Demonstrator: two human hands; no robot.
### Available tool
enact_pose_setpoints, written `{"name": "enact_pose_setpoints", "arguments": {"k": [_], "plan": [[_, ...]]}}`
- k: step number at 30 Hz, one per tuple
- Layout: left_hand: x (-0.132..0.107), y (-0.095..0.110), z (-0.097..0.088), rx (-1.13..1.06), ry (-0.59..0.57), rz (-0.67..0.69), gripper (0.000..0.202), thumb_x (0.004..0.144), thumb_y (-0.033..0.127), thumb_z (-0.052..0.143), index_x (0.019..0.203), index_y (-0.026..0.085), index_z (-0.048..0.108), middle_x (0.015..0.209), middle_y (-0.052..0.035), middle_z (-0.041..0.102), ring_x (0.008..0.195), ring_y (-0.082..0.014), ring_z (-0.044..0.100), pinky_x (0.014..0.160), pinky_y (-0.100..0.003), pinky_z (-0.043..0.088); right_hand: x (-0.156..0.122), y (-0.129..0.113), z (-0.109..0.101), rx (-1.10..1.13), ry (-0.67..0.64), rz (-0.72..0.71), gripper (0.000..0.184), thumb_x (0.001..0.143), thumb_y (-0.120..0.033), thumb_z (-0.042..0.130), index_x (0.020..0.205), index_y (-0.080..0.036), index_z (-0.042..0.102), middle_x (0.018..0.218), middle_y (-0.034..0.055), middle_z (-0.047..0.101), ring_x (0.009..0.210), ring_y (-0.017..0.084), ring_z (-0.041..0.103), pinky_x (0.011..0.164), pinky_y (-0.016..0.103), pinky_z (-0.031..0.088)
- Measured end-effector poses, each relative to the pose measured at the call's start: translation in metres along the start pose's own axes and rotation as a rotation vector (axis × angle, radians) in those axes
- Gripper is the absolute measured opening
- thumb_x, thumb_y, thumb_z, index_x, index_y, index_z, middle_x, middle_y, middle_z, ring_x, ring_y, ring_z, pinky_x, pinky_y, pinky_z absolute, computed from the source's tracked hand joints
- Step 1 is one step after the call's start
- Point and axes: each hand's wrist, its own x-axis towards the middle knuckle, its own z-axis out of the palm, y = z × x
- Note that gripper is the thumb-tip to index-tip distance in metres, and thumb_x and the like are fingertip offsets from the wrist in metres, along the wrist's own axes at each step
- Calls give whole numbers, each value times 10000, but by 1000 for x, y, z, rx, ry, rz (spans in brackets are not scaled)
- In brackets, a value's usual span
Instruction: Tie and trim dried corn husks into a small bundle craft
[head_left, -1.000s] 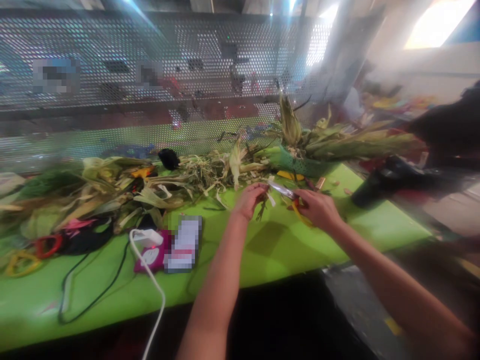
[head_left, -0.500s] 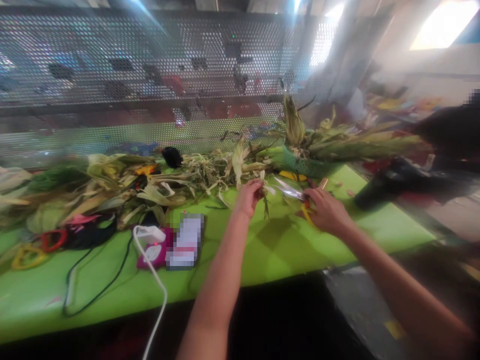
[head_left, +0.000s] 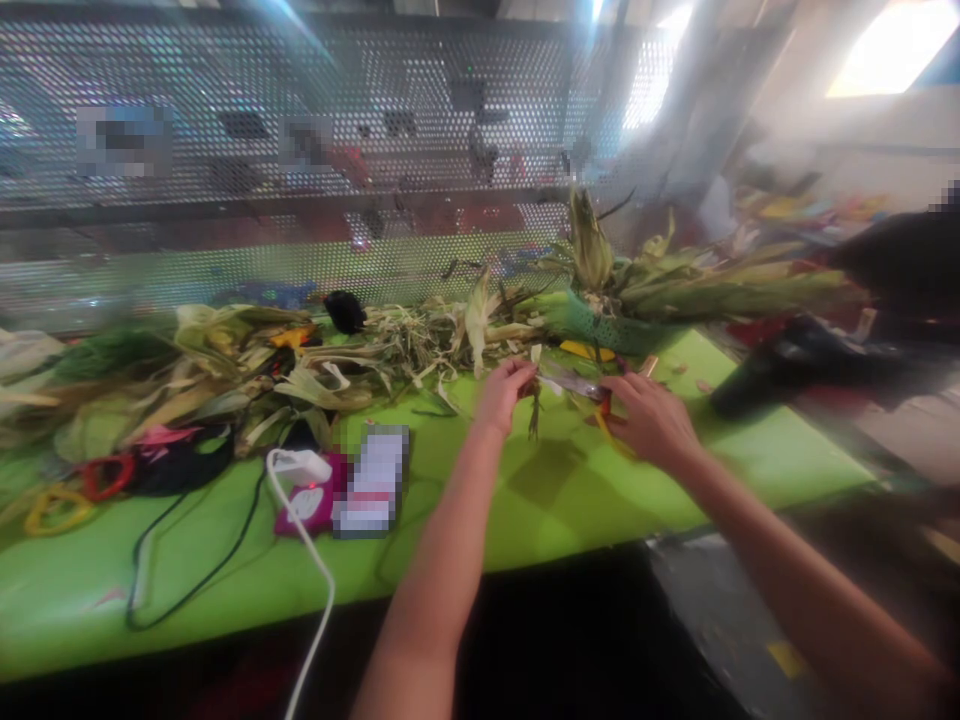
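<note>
Above the green table, the left hand pinched a small dried husk sprig between thumb and fingertips, its thin end hanging just over the tabletop. The right hand was curled round the yellow-and-red handles of a pair of scissors, whose blades pointed left and met the sprig beside the left fingertips. A pile of corn husks lay behind along a perforated metal screen. A white cable trailed off the near edge.
</note>
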Motion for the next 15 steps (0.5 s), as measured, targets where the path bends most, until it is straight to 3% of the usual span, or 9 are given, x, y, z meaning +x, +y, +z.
{"name": "enact_pose_setpoints", "arguments": {"k": [10,15], "plan": [[-6,-3,5,7,-81,2,179,615,180,764,709,137,619,605,39,593,558,-63,519,625,-221,449,-1,-5,7,48,23,2,294,870,-378,612,1092,-192,660,933,84,728,768,227,654,620,299,393],[-4,-2,3,-4,-67,-26,235,610,225,805,755,134,643,668,23,623,601,-65,553,634,-216,460,-2,-1,12,353,48,167,321,850,-453,625,1014,-185,690,802,58,727,625,191,628,566,279,406]]}}
